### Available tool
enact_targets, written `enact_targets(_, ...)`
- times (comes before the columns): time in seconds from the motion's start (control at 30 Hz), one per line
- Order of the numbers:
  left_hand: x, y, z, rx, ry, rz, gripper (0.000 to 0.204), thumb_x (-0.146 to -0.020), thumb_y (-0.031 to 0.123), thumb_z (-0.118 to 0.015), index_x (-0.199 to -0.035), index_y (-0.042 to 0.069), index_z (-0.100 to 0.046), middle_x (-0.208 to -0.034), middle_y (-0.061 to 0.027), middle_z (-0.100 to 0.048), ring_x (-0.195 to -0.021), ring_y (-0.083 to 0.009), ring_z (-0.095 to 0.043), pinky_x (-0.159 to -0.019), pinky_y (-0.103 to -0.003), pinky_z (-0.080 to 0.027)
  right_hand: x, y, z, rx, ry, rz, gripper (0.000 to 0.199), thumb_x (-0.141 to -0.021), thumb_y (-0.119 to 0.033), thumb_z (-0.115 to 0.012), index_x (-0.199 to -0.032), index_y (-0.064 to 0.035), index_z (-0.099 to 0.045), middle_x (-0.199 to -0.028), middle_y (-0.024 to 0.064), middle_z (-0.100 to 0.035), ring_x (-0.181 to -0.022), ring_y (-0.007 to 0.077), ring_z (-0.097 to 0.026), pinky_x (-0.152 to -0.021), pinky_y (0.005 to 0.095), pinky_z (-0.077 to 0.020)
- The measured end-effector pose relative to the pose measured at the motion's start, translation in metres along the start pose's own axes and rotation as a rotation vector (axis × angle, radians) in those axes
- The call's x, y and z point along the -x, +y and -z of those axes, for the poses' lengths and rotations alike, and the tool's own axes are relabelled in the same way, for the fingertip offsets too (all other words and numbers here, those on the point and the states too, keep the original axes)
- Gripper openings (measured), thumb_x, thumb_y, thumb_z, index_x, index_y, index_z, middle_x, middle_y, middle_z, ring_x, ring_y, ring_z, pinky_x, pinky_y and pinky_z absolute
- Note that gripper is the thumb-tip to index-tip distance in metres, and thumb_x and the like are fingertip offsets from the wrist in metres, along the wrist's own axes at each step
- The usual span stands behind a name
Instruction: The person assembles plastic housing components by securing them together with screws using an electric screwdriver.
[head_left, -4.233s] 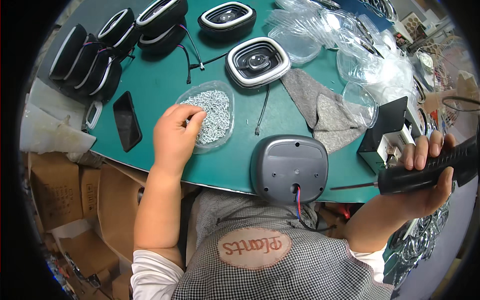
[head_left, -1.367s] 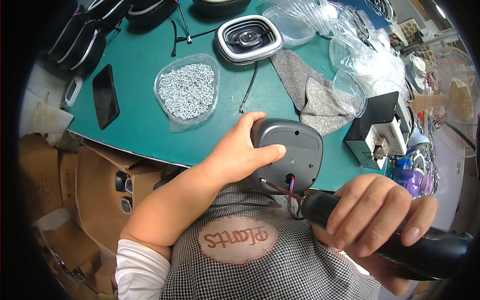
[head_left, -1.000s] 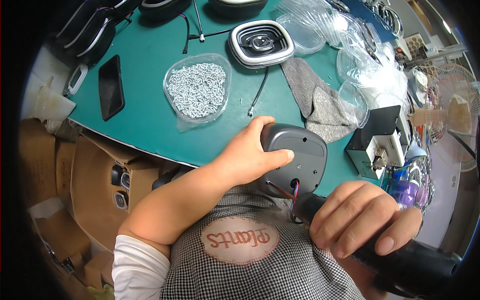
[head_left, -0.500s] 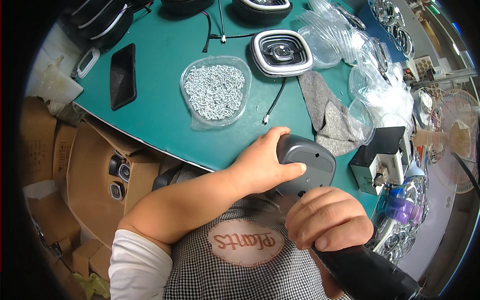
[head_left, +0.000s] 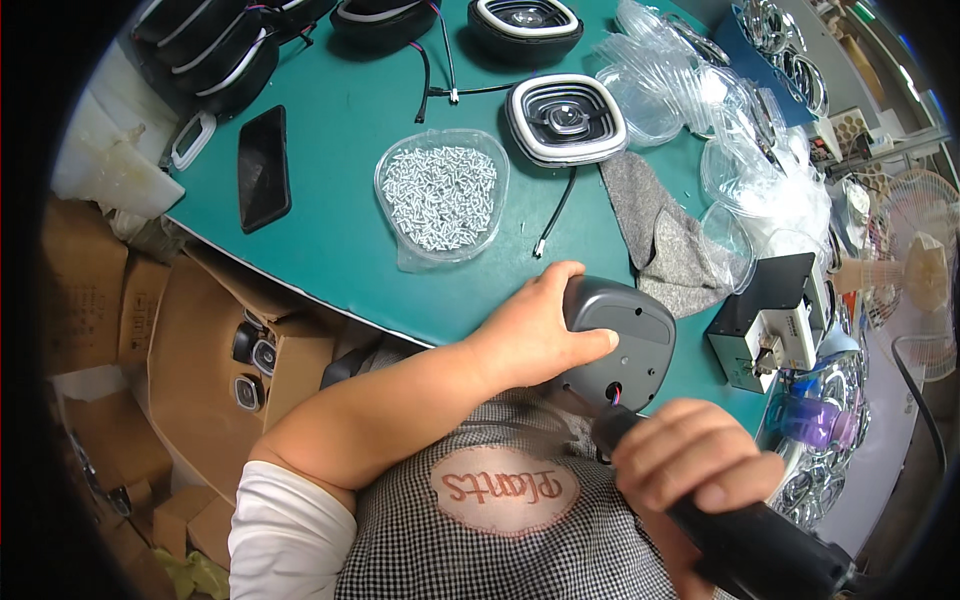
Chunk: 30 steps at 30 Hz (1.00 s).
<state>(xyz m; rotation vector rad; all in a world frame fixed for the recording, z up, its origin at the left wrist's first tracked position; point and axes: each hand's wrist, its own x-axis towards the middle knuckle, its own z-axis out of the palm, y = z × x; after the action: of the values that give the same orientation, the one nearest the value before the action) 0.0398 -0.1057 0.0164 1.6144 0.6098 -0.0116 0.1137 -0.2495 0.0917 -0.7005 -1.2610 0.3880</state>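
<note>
My left hand (head_left: 545, 335) is wrapped round the side of a dark grey rounded lamp housing (head_left: 640, 340), thumb across its back face. Screw holes show on that face, with coloured wires in a hole at its near end. In my right hand (head_left: 700, 455) is a black electric screwdriver (head_left: 755, 535), its front end close to the housing's near edge. The tip is blurred, so I cannot tell whether it touches. Beyond my left hand stands a clear plastic tub (head_left: 395, 245) of small silver screws (head_left: 440, 195).
A finished-looking square lamp (head_left: 568, 118) with a cable lies beyond the housing, beside a grey cloth (head_left: 665, 235). At left is a black phone (head_left: 264, 170). Clear plastic covers (head_left: 650, 95) pile up far right, and a black-and-white screw-feeder box (head_left: 765, 320) stands at right.
My right hand and the screwdriver have drawn back toward the lower right, uncovering the wires in the housing. My left hand keeps its hold. The whole view has shifted slightly.
</note>
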Motion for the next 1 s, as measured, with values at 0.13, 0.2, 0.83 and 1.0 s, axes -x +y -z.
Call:
enact_targets(0.13, 0.007, 0.004, 0.0, -0.255, 0.112, -0.066, 0.088, -0.076, 0.044, -0.076, -0.139, -0.005, -0.039, -0.131, -0.0277, -0.05, -0.123, -0.0389, -0.051, -0.105, -0.042, -0.042, -0.013, -0.032, 0.023, -0.078, -0.007, 0.106, 0.042, -0.078, -0.022, -0.077, -0.1, -0.003, -0.048, -0.074, 0.01, -0.064, -0.058, 0.0237, -0.066, -0.052, 0.0354, -0.0568)
enact_targets(0.2, 0.005, -0.002, 0.016, -0.366, 0.268, -0.205, 0.079, -0.078, 0.04, -0.076, -0.137, -0.001, -0.044, -0.129, -0.0246, -0.053, -0.12, -0.038, -0.053, -0.104, -0.042, -0.042, -0.014, -0.042, 0.024, -0.014, 0.115, 0.126, 0.055, -0.069, -0.035, -0.085, -0.1, -0.0047, -0.05, -0.07, 0.0037, -0.062, -0.055, 0.0158, -0.065, -0.05, 0.0266, -0.0553)
enact_targets(0.83, 0.003, -0.009, 0.095, -0.153, 0.607, -0.268, 0.01, -0.087, 0.007, -0.067, -0.095, 0.004, -0.072, -0.089, -0.0028, -0.069, -0.083, -0.0123, -0.061, -0.075, -0.026, -0.049, 0.002, -0.068, 0.049, 0.155, 0.396, 0.216, 0.058, -0.073, -0.04, -0.081, -0.106, -0.0033, -0.05, -0.072, 0.0019, -0.058, -0.054, 0.013, -0.06, -0.055, 0.0264, -0.0537)
enact_targets(1.0, 0.036, 0.017, 0.023, 0.066, 0.001, -0.524, 0.009, -0.077, 0.002, -0.077, -0.083, 0.003, -0.07, -0.082, -0.0048, -0.065, -0.073, -0.0138, -0.06, -0.066, -0.026, -0.047, -0.002, -0.068, 0.037, -0.082, 0.627, 0.422, 0.045, -0.078, -0.031, -0.072, -0.102, -0.001, -0.049, -0.066, 0.0067, -0.059, -0.048, 0.0172, -0.06, -0.048, 0.0332, -0.0581)
